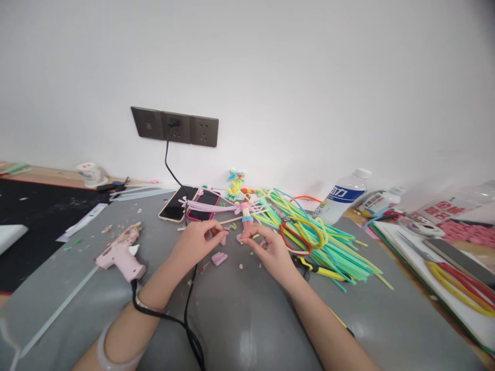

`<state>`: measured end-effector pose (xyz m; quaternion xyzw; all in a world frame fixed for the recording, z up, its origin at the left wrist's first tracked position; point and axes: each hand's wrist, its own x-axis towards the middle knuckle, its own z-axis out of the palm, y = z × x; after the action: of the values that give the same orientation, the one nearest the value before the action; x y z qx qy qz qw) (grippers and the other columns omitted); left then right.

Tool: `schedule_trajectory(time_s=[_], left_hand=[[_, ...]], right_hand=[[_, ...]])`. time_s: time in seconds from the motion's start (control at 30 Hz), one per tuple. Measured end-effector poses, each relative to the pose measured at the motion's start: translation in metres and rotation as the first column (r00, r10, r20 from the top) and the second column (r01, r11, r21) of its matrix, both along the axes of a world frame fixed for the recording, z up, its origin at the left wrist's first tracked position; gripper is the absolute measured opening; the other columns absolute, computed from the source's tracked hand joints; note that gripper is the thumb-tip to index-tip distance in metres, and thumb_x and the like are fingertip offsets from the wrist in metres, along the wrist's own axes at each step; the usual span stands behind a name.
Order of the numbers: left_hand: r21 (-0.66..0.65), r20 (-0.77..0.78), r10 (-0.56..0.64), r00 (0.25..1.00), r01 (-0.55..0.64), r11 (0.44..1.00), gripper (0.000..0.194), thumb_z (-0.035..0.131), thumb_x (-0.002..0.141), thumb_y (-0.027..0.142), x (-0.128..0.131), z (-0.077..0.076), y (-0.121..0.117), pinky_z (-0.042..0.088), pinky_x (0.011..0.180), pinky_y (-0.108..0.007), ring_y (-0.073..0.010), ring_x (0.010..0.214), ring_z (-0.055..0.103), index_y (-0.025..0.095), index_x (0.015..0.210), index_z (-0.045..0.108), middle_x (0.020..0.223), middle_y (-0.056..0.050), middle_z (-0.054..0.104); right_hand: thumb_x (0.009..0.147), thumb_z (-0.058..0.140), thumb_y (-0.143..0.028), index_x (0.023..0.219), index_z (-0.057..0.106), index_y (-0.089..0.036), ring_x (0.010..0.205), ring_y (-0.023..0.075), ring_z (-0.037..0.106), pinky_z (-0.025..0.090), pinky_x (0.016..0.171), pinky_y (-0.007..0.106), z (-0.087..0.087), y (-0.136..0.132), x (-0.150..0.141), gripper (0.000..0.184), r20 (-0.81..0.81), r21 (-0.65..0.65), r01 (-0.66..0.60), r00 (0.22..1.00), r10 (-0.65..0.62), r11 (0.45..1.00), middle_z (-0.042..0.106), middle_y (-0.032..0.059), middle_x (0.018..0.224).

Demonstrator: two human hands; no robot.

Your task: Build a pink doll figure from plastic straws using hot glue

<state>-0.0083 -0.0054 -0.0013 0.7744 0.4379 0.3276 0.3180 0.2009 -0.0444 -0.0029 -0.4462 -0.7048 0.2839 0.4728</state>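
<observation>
My left hand is closed in a pinch on a small pink piece that looks like fuzzy pipe cleaner. Opposite it, my right hand also pinches with thumb and forefinger; a tiny lilac bit shows at the fingertips, too small to name. Just beyond the hands lies a pink and lilac pipe-cleaner figure with a blue band and long lilac strands reaching left. A short pink-lilac folded piece rests on the grey mat below my left fingers.
Left of my forearm lies a pink glue gun, its black cable crossing the mat. Green and yellow pipe cleaners spread at right, near a bottle. Two phones lie behind. Sockets are on the wall.
</observation>
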Motion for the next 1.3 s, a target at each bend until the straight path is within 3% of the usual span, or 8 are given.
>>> schedule_trajectory(time_s=[0.1, 0.23, 0.4, 0.6, 0.8, 1.1, 1.3], left_hand=[[-0.075, -0.076, -0.162, 0.984, 0.156, 0.985, 0.025, 0.07, 0.079, 0.044, -0.01, 0.001, 0.005, 0.032, 0.057, -0.023, -0.0135, 0.059, 0.051, 0.02, 0.073, 0.07, 0.066, 0.001, 0.066], [-0.12, -0.148, -0.435, 0.888, 0.421, 0.899, 0.035, 0.086, 0.061, 0.041, -0.016, -0.001, 0.008, 0.038, 0.065, -0.023, -0.0173, 0.075, 0.057, 0.022, 0.088, 0.073, 0.082, 0.0, 0.065], [-0.199, -0.146, -0.512, 0.846, 0.482, 0.853, 0.029, 0.072, 0.075, 0.023, -0.017, -0.001, 0.006, 0.044, 0.082, -0.028, -0.0214, 0.093, 0.061, 0.022, 0.103, 0.072, 0.106, -0.005, 0.065], [-0.175, -0.203, -0.476, 0.855, 0.447, 0.877, 0.034, 0.057, 0.077, 0.012, -0.013, 0.004, 0.003, 0.042, 0.077, -0.025, -0.0176, 0.083, 0.06, 0.02, 0.107, 0.07, 0.099, -0.004, 0.066], [-0.161, -0.19, -0.429, 0.883, 0.403, 0.901, 0.033, 0.058, 0.076, 0.013, -0.011, 0.002, 0.003, 0.043, 0.069, -0.023, -0.0152, 0.076, 0.058, 0.021, 0.107, 0.068, 0.093, -0.001, 0.065], [-0.184, 0.141, -0.221, 0.965, 0.245, 0.952, 0.025, 0.066, 0.083, 0.027, -0.006, -0.003, 0.005, 0.053, 0.089, -0.032, -0.0195, 0.094, 0.069, 0.019, 0.106, 0.065, 0.104, -0.007, 0.073], [-0.286, 0.337, -0.064, 0.939, 0.166, 0.944, 0.036, 0.072, 0.077, 0.037, -0.002, 0.001, 0.004, 0.057, 0.076, -0.033, -0.0212, 0.081, 0.072, 0.016, 0.105, 0.062, 0.098, -0.01, 0.077]], right_hand=[[0.087, 0.066, -0.032, 0.076, 0.068, -0.02, 0.074, 0.0188, 0.063, 0.049, 0.071, 0.03, -0.005, 0.002, 0.001, 0.016, -0.051, -0.051, 0.002, 0.999, -0.005, 0.999, 0.07, 0.0037, 0.077], [0.081, 0.072, -0.039, 0.076, 0.067, -0.019, 0.07, 0.0173, 0.061, 0.049, 0.066, 0.029, -0.008, 0.006, 0.004, 0.021, -0.203, -0.157, 0.007, 0.978, -0.039, 0.988, 0.069, 0.0029, 0.075], [0.077, 0.076, -0.045, 0.08, 0.066, -0.02, 0.068, 0.0166, 0.064, 0.053, 0.069, 0.03, -0.01, 0.008, 0.005, 0.027, -0.375, -0.279, -0.079, 0.926, -0.033, 0.957, 0.069, 0.0012, 0.072], [0.076, 0.079, -0.042, 0.082, 0.063, -0.02, 0.071, 0.0167, 0.07, 0.055, 0.073, 0.031, -0.014, 0.009, 0.005, 0.027, -0.51, -0.321, -0.171, 0.86, -0.017, 0.932, 0.073, 0.0027, 0.081], [0.074, 0.08, -0.042, 0.086, 0.07, -0.02, 0.071, 0.0162, 0.068, 0.053, 0.073, 0.031, -0.011, 0.008, 0.003, 0.027, -0.475, -0.352, -0.152, 0.879, -0.037, 0.924, 0.072, 0.0015, 0.078], [0.07, 0.081, -0.044, 0.085, 0.069, -0.02, 0.072, 0.0193, 0.07, 0.053, 0.064, 0.029, -0.011, 0.008, 0.005, 0.031, -0.489, -0.389, -0.03, 0.854, -0.179, 0.921, 0.073, 0.0027, 0.078], [0.07, 0.08, -0.046, 0.083, 0.064, -0.02, 0.072, 0.0206, 0.07, 0.05, 0.057, 0.027, -0.01, 0.008, 0.005, 0.033, -0.492, -0.392, -0.017, 0.849, -0.194, 0.92, 0.073, 0.0031, 0.076]])
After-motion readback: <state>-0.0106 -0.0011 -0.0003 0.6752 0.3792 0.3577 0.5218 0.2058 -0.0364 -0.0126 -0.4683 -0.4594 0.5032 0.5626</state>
